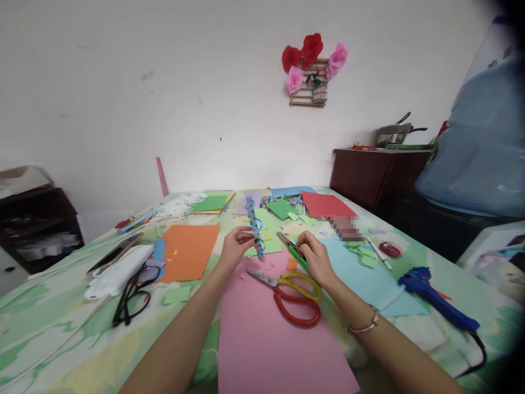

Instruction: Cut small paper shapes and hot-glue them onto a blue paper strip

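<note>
Landmark is the pink sheet (270, 350), lengthwise between the forearms. I've got the left hand (235, 246) over its far end, fingers pinching the blue strip (250, 210) near its lower part, thumb side facing in. Strip is near upright, curled bits on its right side; I read the low pinch as leaving those curls uncrushed. Right hand (315, 254) is at the sheet's far right, fingers curled around a green-handled tool (298, 256), blade end aimed at the strip. Can't tell if it's scissors or a knife; exact finger placement on the handle is hidden too. Hands are apart, tool and strip not touching. Red-and-yellow scissors (278, 283) lie on the sheet with no fingers in the loops, handles to the right, probably parked for easy reach. Orange scrap (291, 265) sits on the sheet's far end, just beside the tool. Orange paper (188, 251) is left of the sheet, light-blue paper (369, 279) right, glue gun (438, 303) farther right, I'd guess to keep the middle workable.
</note>
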Motion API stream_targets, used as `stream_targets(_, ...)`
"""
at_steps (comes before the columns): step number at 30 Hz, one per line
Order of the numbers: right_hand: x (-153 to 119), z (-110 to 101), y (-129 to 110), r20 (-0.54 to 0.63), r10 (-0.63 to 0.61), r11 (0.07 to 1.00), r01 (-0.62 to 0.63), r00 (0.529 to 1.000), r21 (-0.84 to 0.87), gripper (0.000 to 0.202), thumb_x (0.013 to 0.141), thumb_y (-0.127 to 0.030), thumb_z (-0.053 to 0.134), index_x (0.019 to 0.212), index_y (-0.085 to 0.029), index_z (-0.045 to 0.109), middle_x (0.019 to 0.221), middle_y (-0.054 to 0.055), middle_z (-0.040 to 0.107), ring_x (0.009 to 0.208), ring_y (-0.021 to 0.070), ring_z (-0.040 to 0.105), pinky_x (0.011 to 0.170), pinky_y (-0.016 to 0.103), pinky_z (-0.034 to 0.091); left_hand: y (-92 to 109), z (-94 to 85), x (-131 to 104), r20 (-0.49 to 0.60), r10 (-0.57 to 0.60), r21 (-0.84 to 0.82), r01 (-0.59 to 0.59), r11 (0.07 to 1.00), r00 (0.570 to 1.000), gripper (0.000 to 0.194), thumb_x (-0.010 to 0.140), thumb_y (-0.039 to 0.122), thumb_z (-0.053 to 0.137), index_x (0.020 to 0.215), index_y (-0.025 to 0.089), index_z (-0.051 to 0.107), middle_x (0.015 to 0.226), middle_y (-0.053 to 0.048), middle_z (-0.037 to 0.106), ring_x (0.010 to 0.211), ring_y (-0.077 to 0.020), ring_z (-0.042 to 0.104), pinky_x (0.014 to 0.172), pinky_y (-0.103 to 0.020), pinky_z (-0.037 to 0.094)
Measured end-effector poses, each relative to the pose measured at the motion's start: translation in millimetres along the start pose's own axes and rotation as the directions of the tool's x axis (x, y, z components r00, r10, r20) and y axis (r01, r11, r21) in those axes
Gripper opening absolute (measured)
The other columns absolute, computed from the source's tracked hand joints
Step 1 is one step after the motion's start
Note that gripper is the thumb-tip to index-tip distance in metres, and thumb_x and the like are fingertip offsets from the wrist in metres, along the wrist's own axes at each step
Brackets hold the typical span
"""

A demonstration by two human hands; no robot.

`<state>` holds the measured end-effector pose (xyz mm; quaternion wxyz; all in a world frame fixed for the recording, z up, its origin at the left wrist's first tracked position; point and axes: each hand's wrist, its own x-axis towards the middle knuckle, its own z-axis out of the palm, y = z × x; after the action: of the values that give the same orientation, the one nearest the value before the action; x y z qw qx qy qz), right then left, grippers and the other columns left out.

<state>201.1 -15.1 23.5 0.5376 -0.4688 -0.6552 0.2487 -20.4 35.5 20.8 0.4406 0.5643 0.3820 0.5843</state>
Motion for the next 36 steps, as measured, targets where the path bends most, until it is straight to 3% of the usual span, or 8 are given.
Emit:
stream_targets(16, -0.1, 1.0, 4.8, 0.036, -0.072, 0.995, 0.074, 0.997, -0.06, 0.008, 0.063, -0.013, 0.037, 0.064, -0.02, 0.04, 0.057, -0.005, 0.041, 0.056, 0.0121, 0.037, 0.054, 0.024, 0.028, -6.1, -5.8, 4.1, -0.124, -0.03, 0.091, 0.041, 0.995, 0.992, 0.04, 0.055, 0.025, 0.074, 0.09, 0.014, 0.058, 0.073, -0.004, 0.068, 0.066, -0.0184, 0.065, 0.071, -0.033, 0.049)
stream_targets(27, -0.3, 7.6, 8.0, 0.095, -0.055, 0.97, 0.076, 0.994, -0.233, 0.012, 0.074, -0.013, 0.043, 0.079, -0.018, 0.053, 0.069, -0.003, 0.056, 0.062, 0.0117, 0.05, 0.06, 0.024, 0.038, -0.7, 0.0, 0.5, -0.072, -0.04, 0.056, 0.044, 0.997, 0.997, 0.045, 0.055, 0.03, 0.075, 0.093, 0.014, 0.057, 0.074, -0.005, 0.068, 0.065, -0.0178, 0.065, 0.07, -0.033, 0.051)
stream_targets(32, 40.2, 3.9, 33.9, 0.146, 0.058, 0.901, 0.011, 0.988, -0.433, 0.018, 0.083, -0.013, 0.045, 0.093, -0.016, 0.06, 0.086, 0.003, 0.065, 0.073, 0.013, 0.06, 0.065, 0.026, 0.048, -3.5, -3.0, -0.5, -0.093, -0.067, 0.048, 0.071, 0.996, 0.993, 0.047, 0.054, 0.031, 0.076, 0.093, 0.014, 0.057, 0.074, -0.005, 0.069, 0.067, -0.0199, 0.066, 0.071, -0.035, 0.052)
stream_targets(36, 95.9, -19.9, 52.7, 0.143, 0.151, 0.718, -0.009, 0.978, -0.696, 0.025, 0.09, -0.03, 0.053, 0.109, -0.015, 0.057, 0.11, 0.007, 0.059, 0.093, 0.0179, 0.059, 0.08, 0.038, 0.051, -6.5, -4.3, -0.5, -0.106, -0.077, 0.041, 0.081, 0.996, 0.991, 0.049, 0.052, 0.031, 0.076, 0.093, 0.014, 0.056, 0.074, -0.006, 0.069, 0.067, -0.0202, 0.066, 0.07, -0.036, 0.052)
